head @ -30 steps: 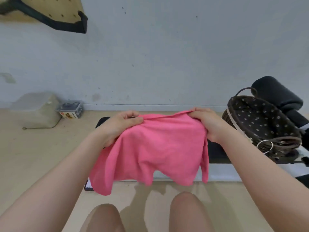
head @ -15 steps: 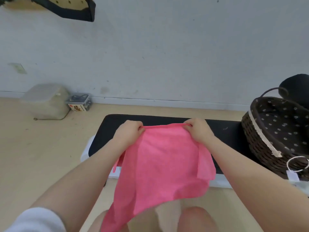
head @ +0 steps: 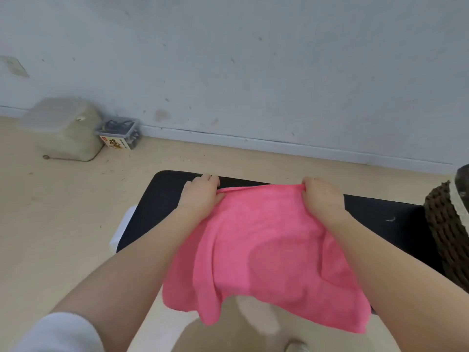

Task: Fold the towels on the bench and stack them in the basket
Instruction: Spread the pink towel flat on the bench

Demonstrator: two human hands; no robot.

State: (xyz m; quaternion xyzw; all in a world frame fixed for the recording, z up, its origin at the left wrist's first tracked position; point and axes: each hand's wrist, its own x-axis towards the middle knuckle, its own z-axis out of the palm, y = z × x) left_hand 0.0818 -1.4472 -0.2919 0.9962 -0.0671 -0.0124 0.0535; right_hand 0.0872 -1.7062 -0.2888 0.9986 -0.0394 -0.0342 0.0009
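Bench (head: 162, 199) runs left to right across mid-scene, floor (head: 50, 237) all round it, wall (head: 228, 72) on far side. Towel (head: 266, 250) lies on bench centre, near edge hanging off bench's near side twd the person. Left hand (head: 200, 196) grips towel's far-left corner, right hand (head: 321, 199) its far-right corner, both at bench's far edge. Basket (head: 444, 224) on bench at right end, cut off by frame. Far left on floor by wall: lidded tub (head: 63, 130), w/ small box (head: 120, 133) just right of it.

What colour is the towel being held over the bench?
Plain pink towel, no pattern, seen in the head view.
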